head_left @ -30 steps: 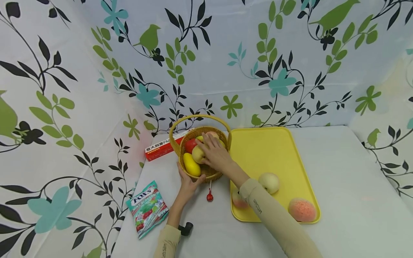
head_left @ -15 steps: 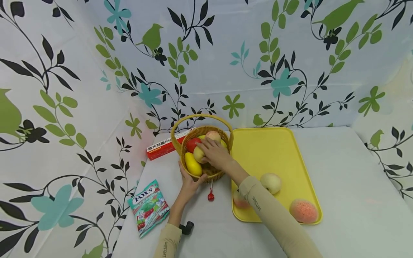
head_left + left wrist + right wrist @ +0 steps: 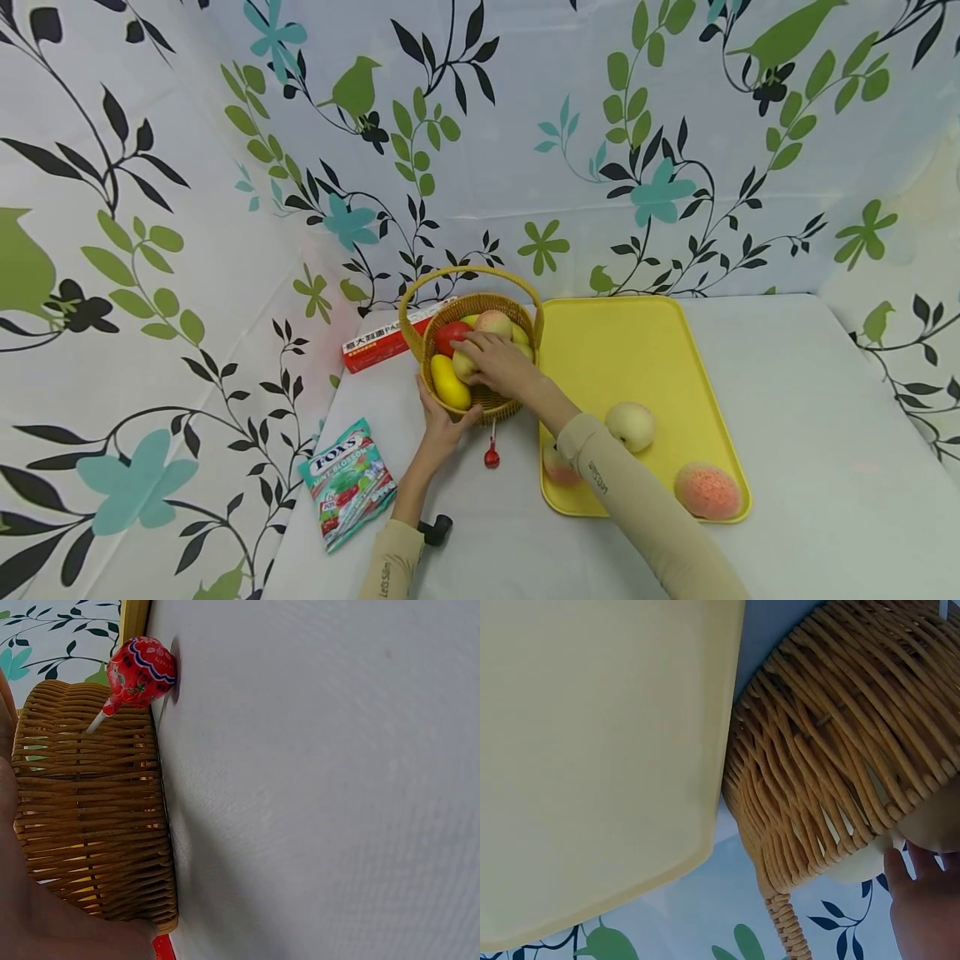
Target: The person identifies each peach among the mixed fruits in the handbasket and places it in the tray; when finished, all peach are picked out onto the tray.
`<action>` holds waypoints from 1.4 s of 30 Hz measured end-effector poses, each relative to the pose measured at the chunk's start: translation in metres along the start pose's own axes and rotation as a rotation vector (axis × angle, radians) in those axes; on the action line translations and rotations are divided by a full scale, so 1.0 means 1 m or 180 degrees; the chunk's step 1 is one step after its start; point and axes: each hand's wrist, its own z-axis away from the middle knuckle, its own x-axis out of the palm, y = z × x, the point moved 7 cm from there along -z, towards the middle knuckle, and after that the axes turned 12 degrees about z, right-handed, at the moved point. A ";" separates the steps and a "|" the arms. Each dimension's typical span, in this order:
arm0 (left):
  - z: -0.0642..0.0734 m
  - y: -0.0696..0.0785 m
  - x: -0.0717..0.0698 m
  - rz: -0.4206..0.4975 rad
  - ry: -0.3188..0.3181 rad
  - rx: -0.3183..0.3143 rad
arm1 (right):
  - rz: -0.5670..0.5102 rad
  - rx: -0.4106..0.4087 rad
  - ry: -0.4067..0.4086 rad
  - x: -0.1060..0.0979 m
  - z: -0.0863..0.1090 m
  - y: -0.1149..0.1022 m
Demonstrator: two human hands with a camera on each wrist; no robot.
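A wicker basket (image 3: 480,412) with a tall hoop handle holds fruit. In it lie a yellow mango (image 3: 448,383), a red fruit (image 3: 452,337), a peach (image 3: 493,322) and a pale yellow round fruit (image 3: 464,367). My left hand (image 3: 444,427) grips the basket's near left side, its thumb along the near rim. My right hand (image 3: 501,363) reaches in over the rim with fingers curled on the pale yellow fruit, partly hiding it. In the right wrist view, the right fingers (image 3: 901,881) show beyond the basket's edge. The left wrist view has the basket's woven wall (image 3: 94,802) close up.
Right of the basket lies a yellow tray (image 3: 622,350) bearing a pale round fruit (image 3: 630,426), a pink peach (image 3: 707,492) and another fruit partly under the right sleeve. A red lollipop (image 3: 491,457), candy bag (image 3: 348,483), red pasta box (image 3: 390,340) and black object (image 3: 437,530) lie nearby.
My right fingers have drawn slightly back toward me and curled more over the pale yellow fruit, uncovering the peach behind them. My left hand stays on the basket.
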 end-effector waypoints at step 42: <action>-0.002 -0.004 0.001 -0.0017 0.0005 -0.0127 | -0.0498 0.0747 0.0504 -0.072 0.126 0.081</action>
